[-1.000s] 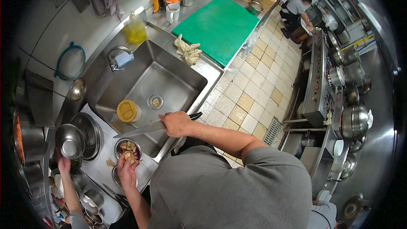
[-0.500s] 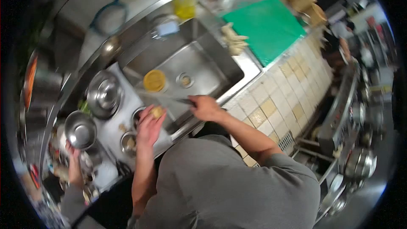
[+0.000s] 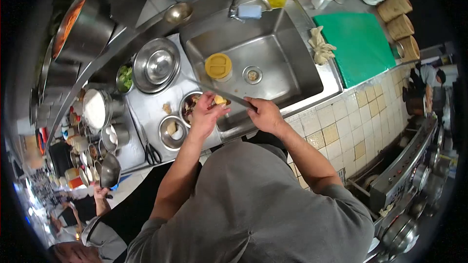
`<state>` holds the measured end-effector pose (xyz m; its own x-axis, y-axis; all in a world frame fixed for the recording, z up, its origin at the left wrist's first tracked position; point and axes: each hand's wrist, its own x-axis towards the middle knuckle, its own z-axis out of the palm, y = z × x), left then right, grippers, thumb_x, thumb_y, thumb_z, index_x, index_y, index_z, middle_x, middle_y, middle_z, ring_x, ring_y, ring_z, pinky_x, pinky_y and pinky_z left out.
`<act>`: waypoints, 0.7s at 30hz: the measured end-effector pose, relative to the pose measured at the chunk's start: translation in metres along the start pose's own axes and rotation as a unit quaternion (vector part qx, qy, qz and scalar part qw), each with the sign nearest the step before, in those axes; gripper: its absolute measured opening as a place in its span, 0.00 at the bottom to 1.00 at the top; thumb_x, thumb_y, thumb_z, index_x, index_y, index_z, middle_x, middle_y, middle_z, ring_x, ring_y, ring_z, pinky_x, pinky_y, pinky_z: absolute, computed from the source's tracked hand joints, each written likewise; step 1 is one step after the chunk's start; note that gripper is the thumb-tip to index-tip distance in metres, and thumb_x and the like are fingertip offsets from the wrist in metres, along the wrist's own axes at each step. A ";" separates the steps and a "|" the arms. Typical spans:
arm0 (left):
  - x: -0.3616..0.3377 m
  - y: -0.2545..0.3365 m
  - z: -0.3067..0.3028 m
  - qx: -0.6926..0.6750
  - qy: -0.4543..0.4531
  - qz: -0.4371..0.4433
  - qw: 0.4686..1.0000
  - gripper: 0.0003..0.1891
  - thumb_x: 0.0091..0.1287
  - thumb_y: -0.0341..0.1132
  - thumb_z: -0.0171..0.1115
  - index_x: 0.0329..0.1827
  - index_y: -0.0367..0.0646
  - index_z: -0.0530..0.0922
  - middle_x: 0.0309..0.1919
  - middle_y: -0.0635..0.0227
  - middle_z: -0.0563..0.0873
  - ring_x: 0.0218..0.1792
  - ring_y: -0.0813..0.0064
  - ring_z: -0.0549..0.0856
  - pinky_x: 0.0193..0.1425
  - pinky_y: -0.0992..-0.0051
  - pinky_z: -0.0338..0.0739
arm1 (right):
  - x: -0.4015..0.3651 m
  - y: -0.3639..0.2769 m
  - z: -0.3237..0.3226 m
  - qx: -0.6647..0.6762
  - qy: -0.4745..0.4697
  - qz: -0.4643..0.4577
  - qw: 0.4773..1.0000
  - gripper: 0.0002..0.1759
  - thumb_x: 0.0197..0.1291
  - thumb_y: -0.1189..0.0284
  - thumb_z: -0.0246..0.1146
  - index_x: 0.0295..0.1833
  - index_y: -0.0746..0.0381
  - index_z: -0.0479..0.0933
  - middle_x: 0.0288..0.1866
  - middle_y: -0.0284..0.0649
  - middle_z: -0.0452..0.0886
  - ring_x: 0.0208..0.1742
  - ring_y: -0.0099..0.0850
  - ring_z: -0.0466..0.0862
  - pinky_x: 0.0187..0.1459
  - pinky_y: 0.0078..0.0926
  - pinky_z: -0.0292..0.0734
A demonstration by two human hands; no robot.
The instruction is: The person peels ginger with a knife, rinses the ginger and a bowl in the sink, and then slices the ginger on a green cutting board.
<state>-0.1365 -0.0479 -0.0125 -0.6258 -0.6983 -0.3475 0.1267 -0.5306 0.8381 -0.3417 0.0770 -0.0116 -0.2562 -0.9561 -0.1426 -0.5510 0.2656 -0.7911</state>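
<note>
Over the near left corner of the sink (image 3: 280,65), the left hand (image 3: 206,115) pinches a pale yellow piece (image 3: 220,100) in its fingertips, and across from it the right hand (image 3: 265,115) has its fingers wrapped round the handle of a knife (image 3: 236,99). That blade slants past the piece, just beyond the left fingers; whether steel meets it, I cannot tell. And there's the danger: a slip on a damp surface, or too hard a push, could send the edge into those fingers. A loosened pinch could drop the piece into the sink, perhaps towards the drain (image 3: 252,75).

Room to move? Plenty on the right, where the sink floor lies open; ahead, though, the yellow-lidded jar (image 3: 218,66) stands close to the blade. Tight on the left: a bowl of scraps (image 3: 185,109) sits right beside the left hand, a second bowl (image 3: 171,132) near it on the worktop (image 3: 141,109). Scissors (image 3: 152,153) lie by the worktop's near edge, and well apart, a co-worker's hand (image 3: 101,193) grips a dark pan (image 3: 110,170).
</note>
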 end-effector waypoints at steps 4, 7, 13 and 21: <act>-0.014 -0.017 -0.044 -0.029 0.047 0.056 0.997 0.28 0.71 0.18 0.65 0.74 0.35 0.69 0.60 0.58 0.83 0.56 0.65 0.88 0.63 0.65 0.86 | 0.005 -0.015 0.030 -0.067 -0.067 -0.065 0.993 0.24 0.64 0.65 0.64 0.65 0.59 0.81 0.50 0.48 0.88 0.49 0.50 0.88 0.53 0.49 0.84; -0.033 -0.017 -0.063 -0.127 0.083 0.027 0.988 0.29 0.69 0.18 0.67 0.73 0.34 0.70 0.60 0.58 0.83 0.56 0.65 0.88 0.64 0.68 0.84 | 0.015 -0.026 0.058 -0.095 -0.083 -0.112 0.986 0.28 0.62 0.66 0.65 0.68 0.58 0.78 0.48 0.47 0.87 0.49 0.49 0.88 0.52 0.49 0.84; -0.048 -0.036 -0.076 -0.100 0.110 0.096 0.984 0.29 0.67 0.20 0.71 0.71 0.32 0.72 0.57 0.61 0.83 0.52 0.73 0.86 0.59 0.73 0.82 | 0.023 -0.052 0.078 -0.102 -0.086 -0.164 0.977 0.30 0.61 0.69 0.65 0.70 0.59 0.76 0.49 0.48 0.86 0.48 0.48 0.88 0.50 0.48 0.85; -0.060 -0.039 -0.072 -0.121 0.165 0.100 0.974 0.24 0.68 0.22 0.72 0.66 0.33 0.74 0.55 0.62 0.84 0.53 0.71 0.86 0.58 0.69 0.85 | 0.028 -0.059 0.082 -0.139 -0.105 -0.163 0.971 0.31 0.61 0.68 0.66 0.71 0.56 0.76 0.50 0.48 0.87 0.49 0.48 0.89 0.52 0.48 0.85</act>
<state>-0.0483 -0.0202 -0.0543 -0.2944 -0.8946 -0.3363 0.4229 -0.4375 0.7936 -0.2515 0.0240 -0.0179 0.1183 -0.9916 -0.0529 -0.7767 -0.0592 -0.6271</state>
